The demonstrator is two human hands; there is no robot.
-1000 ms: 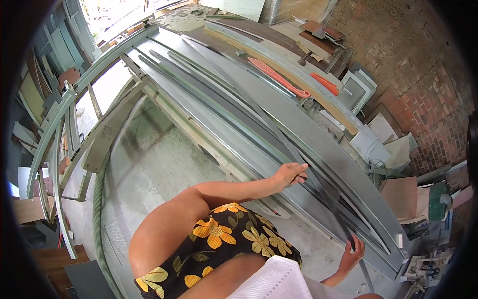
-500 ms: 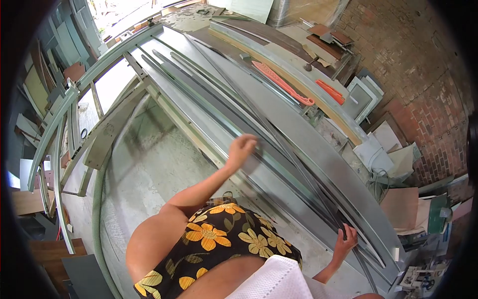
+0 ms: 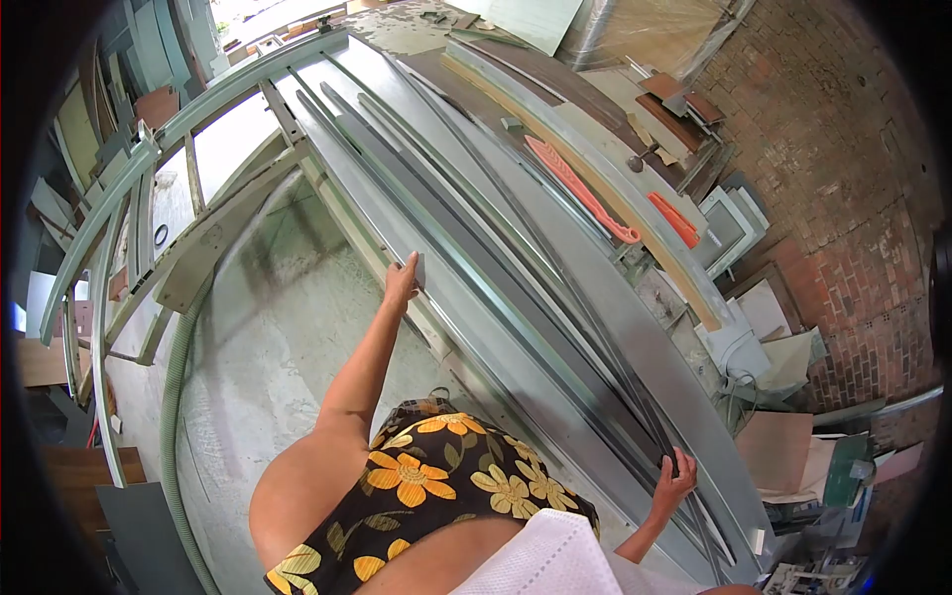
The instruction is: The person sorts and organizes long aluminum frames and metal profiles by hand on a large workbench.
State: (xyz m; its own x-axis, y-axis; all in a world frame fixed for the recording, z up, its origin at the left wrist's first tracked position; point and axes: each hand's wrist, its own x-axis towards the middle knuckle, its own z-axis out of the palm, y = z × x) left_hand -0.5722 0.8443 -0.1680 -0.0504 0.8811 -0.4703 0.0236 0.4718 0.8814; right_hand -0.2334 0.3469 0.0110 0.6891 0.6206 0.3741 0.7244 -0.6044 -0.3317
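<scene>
Several long grey panels and thin dark strips (image 3: 516, 288) lie lengthwise on a long metal machine table (image 3: 635, 327). My left hand (image 3: 402, 281) reaches far out and grips the near edge of a long grey panel (image 3: 466, 317). My right hand (image 3: 674, 474) is closed around the near end of a thin dark strip (image 3: 635, 416) close to the table's right end. My flowered sleeve and white top fill the bottom of the view.
Two orange push sticks (image 3: 585, 193) (image 3: 674, 220) lie along the table's far side. A green hose (image 3: 174, 397) curves over the concrete floor (image 3: 268, 337) on the left. Boards and white boxes (image 3: 729, 230) are stacked against a brick wall (image 3: 843, 169) at right.
My left hand let go near the strips' middle and moved up and left along the table to the panel's near edge. My right hand stayed at the strip's end.
</scene>
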